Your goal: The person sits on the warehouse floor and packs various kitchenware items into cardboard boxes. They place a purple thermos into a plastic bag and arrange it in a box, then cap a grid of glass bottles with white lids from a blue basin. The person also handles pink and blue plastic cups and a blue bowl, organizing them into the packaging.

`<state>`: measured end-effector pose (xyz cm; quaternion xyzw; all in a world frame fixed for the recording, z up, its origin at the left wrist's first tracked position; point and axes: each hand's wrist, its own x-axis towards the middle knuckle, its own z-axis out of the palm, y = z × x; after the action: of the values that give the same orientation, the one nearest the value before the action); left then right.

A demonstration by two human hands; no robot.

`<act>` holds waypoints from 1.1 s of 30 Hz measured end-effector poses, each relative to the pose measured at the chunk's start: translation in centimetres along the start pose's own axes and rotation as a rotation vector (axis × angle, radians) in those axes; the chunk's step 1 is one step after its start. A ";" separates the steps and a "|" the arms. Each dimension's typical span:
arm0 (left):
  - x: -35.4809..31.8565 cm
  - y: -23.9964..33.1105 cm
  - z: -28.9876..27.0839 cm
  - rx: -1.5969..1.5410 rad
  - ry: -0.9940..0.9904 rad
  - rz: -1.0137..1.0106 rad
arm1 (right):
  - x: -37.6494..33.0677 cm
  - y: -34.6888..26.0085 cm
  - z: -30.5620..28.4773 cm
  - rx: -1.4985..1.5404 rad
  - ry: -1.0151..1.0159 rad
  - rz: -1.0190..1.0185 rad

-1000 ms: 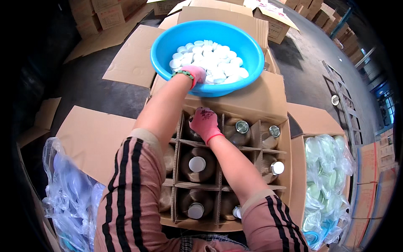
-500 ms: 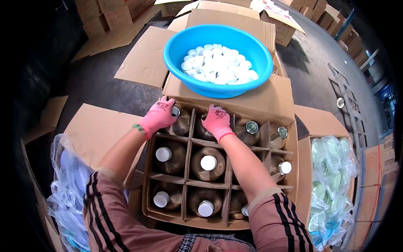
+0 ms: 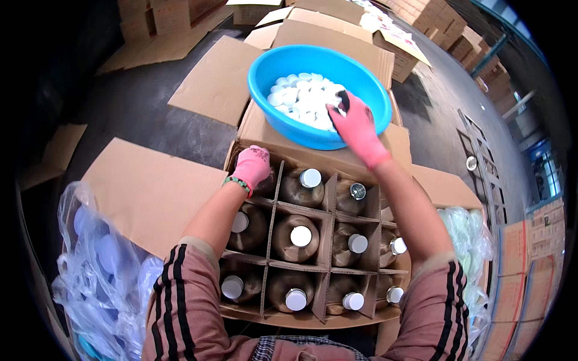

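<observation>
A carton (image 3: 328,322) with cardboard dividers (image 3: 268,240) holds several large clear bottles, most with white caps such as the one on the middle bottle (image 3: 296,237). A far-row bottle (image 3: 350,197) has a clear, uncapped-looking top. My left hand (image 3: 253,165), in a pink glove, is closed over the far-left bottle; its fingertips and the bottle's mouth are hidden. My right hand (image 3: 356,123), also gloved, reaches over a blue basin (image 3: 265,114) full of white caps (image 3: 304,93). Its thumb and fingers are bent but apart at the pile's right side, with no cap clearly gripped.
The basin sits on flattened cardboard beyond the carton. Open carton flaps (image 3: 150,192) spread to the left. Bags of bluish (image 3: 108,271) and greenish (image 3: 463,240) plastic items flank the carton. Stacked cartons (image 3: 518,277) stand to the right, and a metal frame (image 3: 484,162) lies on the floor.
My right hand has left the far-row bottle and moved up into the basin. That bottle now shows a white cap. My left hand stays at the far-left bottle, now more closed over it.
</observation>
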<state>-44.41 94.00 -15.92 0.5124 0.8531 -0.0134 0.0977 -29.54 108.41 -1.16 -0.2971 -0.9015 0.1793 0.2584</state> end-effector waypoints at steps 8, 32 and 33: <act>0.0 -0.1 1.4 0.030 0.189 -0.056 | 5.4 6.3 4.1 -0.224 -0.665 0.141; -0.2 1.2 0.8 0.047 0.191 -0.048 | -19.6 23.6 -3.7 -0.289 -0.011 0.321; -0.1 1.0 1.1 0.056 0.188 -0.052 | -20.0 24.4 -3.1 -0.284 0.012 0.317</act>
<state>-43.36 94.25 -16.87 0.4918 0.8707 0.0084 0.0028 -3.15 114.91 -17.44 -0.4696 -0.8582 0.0868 0.1881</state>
